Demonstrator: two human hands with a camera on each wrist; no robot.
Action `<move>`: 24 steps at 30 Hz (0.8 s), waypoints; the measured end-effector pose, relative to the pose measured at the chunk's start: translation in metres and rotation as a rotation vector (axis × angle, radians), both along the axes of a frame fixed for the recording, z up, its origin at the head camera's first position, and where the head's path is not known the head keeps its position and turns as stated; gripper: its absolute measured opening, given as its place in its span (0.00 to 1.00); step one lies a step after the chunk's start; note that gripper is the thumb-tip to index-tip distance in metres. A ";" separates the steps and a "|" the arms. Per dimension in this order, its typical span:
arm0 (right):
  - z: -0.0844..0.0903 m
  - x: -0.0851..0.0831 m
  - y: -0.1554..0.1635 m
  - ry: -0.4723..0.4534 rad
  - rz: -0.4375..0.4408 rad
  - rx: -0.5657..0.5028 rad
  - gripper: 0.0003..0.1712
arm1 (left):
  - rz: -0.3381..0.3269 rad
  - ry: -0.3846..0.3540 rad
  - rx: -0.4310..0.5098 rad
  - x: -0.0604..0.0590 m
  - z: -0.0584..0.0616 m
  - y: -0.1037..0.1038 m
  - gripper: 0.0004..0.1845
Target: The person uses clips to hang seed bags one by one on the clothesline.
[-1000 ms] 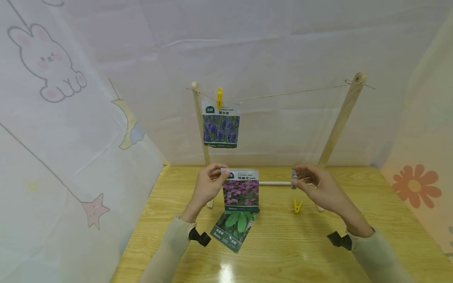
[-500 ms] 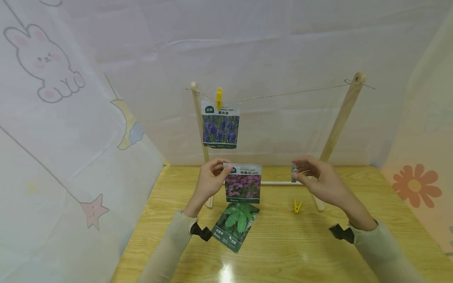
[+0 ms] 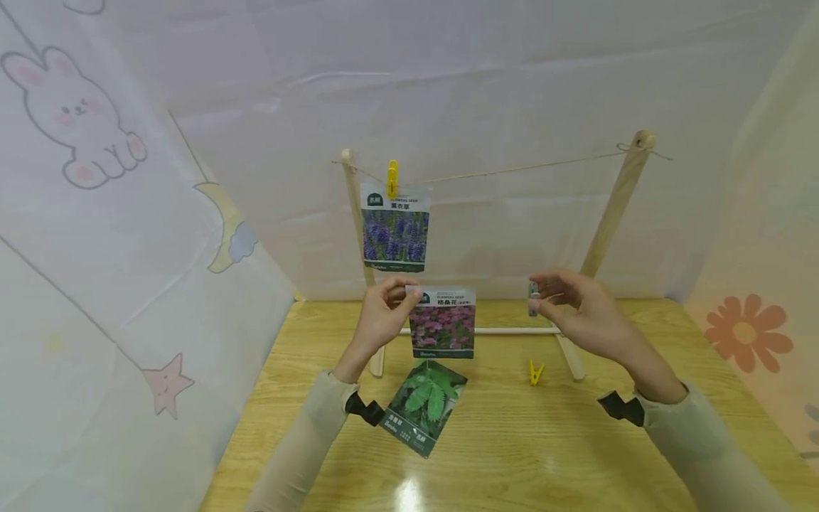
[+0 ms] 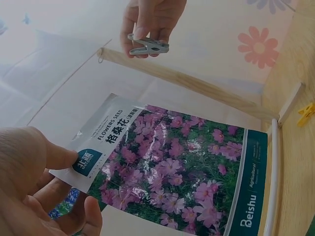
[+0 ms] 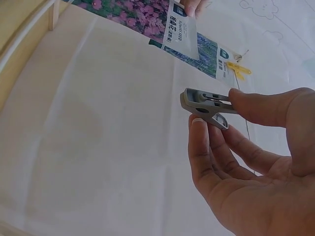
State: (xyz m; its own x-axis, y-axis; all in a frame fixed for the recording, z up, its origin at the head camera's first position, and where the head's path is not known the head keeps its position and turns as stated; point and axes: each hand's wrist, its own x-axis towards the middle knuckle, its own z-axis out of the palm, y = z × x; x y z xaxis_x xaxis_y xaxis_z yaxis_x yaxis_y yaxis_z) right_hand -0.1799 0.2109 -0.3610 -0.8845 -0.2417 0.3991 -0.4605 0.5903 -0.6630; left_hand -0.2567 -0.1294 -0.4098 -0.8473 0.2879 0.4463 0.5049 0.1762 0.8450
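Glossy packet [image 3: 443, 321] lifted; grey peg [image 3: 532, 297] pinched.

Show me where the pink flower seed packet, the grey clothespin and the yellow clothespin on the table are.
pink flower seed packet [image 3: 443, 323], head view, middle of its flower picture.
grey clothespin [image 5: 205, 105], right wrist view, middle of its body.
yellow clothespin [image 3: 534, 372], head view, centre, on the table.

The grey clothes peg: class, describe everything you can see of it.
The grey clothes peg is a small spring clip that looks like plastic, its two arms meeting at closed jaws. The right hand pinches its handle end between thumb and fingers, holding it in the air above the wooden table, below the string, apart from the pink flower seed packet.
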 end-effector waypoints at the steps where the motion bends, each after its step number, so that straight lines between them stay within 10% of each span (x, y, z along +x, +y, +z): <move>1: 0.002 0.000 0.000 0.005 -0.001 0.004 0.21 | -0.001 -0.004 0.001 0.000 0.001 0.000 0.12; 24: 0.047 -0.010 0.011 0.020 -0.030 0.046 0.23 | -0.029 -0.012 -0.024 -0.006 0.040 0.010 0.11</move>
